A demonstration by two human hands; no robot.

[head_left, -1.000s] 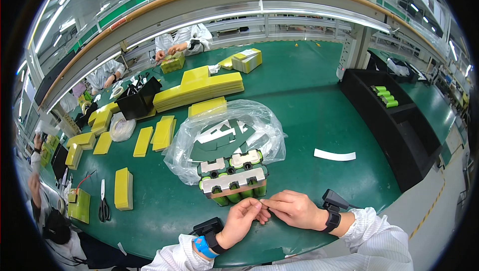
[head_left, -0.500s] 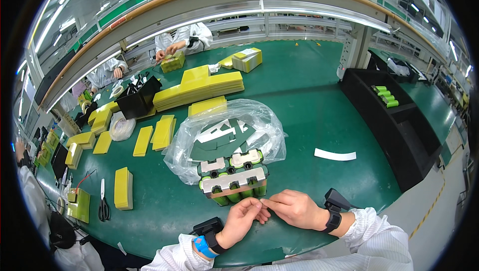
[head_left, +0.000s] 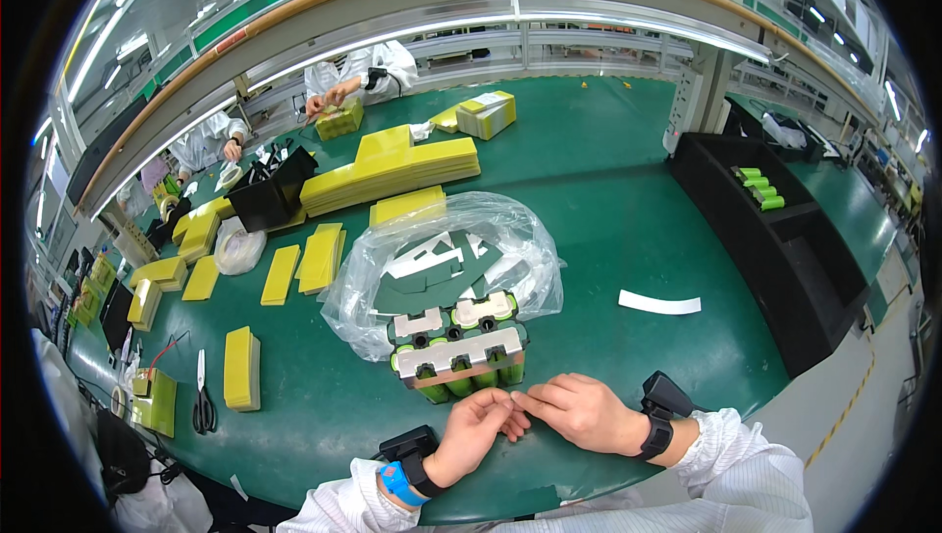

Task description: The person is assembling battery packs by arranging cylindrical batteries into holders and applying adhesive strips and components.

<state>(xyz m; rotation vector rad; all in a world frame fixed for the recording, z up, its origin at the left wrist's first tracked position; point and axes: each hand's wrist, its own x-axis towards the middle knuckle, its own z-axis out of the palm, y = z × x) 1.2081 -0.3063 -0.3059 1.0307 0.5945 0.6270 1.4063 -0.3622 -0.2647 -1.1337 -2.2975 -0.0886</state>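
Observation:
A battery pack (head_left: pixel 458 353) of green cylindrical cells with metal strips on top lies on the green table (head_left: pixel 608 229) right in front of me. My left hand (head_left: pixel 477 427) and my right hand (head_left: pixel 574 412) meet fingertip to fingertip just below the pack's near edge, pinching something too small to make out. Both wrists wear black devices, and the left also has a blue band. Behind the pack lies a clear plastic bag (head_left: pixel 446 263) with grey-green and white flat cut pieces inside.
Yellow sheet stacks (head_left: pixel 390 170) and smaller yellow pads (head_left: pixel 240 367) lie to the left, with scissors (head_left: pixel 203 405) near the front left edge. A white paper strip (head_left: pixel 659 303) lies to the right. A black rack (head_left: pixel 785 239) holds green cells. Other people work at the far side.

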